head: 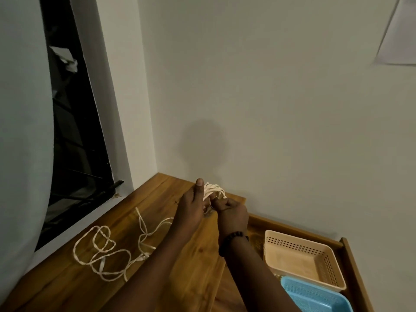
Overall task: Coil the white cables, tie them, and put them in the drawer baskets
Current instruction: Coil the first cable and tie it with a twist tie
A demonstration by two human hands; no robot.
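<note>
My left hand point(191, 204) is raised above the wooden tabletop point(67, 282) with several loops of white cable point(213, 189) wound around its fingers, thumb pointing up. My right hand point(229, 210), a dark bead bracelet on its wrist, pinches the cable just right of that coil. The loose rest of the white cable point(105, 251) trails down to the left and lies in tangled loops on the table. In the open drawer at right sit a beige perforated basket point(326, 253) and a blue basket point(315, 296), both holding nothing that I can see.
The wall stands close behind my hands. A dark window opening point(74, 131) with a pale curtain point(22, 131) is at left. The drawer's wooden rim point(351, 255) runs along the right side. A sheet of paper point(398, 34) hangs on the wall at upper right.
</note>
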